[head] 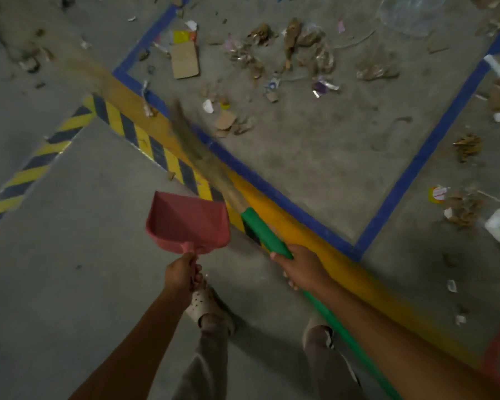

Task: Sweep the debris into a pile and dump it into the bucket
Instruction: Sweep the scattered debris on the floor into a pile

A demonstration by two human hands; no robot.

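Grey concrete floor (70, 284), a blue-taped rectangle (416, 157) marked on it, the debris (292, 50) — cardboard scraps, dry leaves, wrappers — scattered inside and around it. The broom (260, 229) slants toward the tape, bristles blurred. Beside it is a pink dustpan (188, 219). Right hand (303, 267) fingers wrap the green shaft; left hand (182, 272) fingers curl round the dustpan's handle.

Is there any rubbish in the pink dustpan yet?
Empty. The dustpan held by the left hand shows only bare pink plastic inside, and the debris lies scattered on the floor.
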